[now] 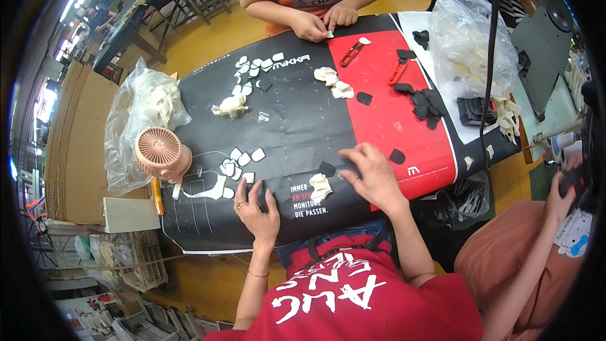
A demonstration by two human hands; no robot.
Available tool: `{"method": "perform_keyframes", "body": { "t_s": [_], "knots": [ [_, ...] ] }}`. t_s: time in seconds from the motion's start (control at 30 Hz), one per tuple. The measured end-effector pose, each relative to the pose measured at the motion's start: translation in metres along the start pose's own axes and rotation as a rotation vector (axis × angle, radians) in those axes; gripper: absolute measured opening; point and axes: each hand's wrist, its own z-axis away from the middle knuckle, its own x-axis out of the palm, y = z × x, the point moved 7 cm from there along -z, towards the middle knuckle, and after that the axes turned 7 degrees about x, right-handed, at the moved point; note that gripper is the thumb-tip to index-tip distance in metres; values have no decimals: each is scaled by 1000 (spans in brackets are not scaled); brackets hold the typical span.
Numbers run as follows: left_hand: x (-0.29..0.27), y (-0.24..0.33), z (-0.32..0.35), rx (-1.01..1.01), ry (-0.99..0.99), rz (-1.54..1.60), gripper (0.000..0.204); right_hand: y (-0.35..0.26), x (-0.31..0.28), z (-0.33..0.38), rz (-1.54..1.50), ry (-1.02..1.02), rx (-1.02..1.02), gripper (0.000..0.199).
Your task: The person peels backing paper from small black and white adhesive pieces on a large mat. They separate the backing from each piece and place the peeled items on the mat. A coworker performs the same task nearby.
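Note:
My left hand (pixel 259 215) lies palm down near the front edge of the table, fingers spread. Its fingertips are right by a small white, dark-edged fabric piece (pixel 249 177); whether they touch it I cannot tell. Several similar white pieces (pixel 230 168) lie loosely just beyond. Over the black part of the tabletop, my right hand (pixel 374 175) has thumb and forefinger apart, with nothing seen between them. Left of it are a black fabric piece (pixel 327 168) and a small heap of cream pieces (pixel 320 187). Another black piece (pixel 397 156) rests to its right on the red area.
A pink fan (pixel 162 154) and a clear bag (pixel 136 113) stand at the left. Red snips (pixel 355 52), more red snips (pixel 398 72) and black pieces (pixel 427 106) lie on the red area. A co-worker's hands (pixel 325 23) hold a small white piece across the table. Another person sits at right.

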Motion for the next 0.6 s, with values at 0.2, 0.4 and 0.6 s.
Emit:
{"method": "perform_keyframes", "body": {
  "t_s": [0.2,0.4,0.6],
  "knots": [
    [-3,-2,2,-41,54,17,27,-19,47,-25,165,-367,-12,32],
    [-2,0,-1,-45,-4,21,26,-9,52,-38,127,-436,36,24],
    [0,10,-15,-152,-107,268,23,3,41,-47,-275,-313,201,23]
  ]
}}
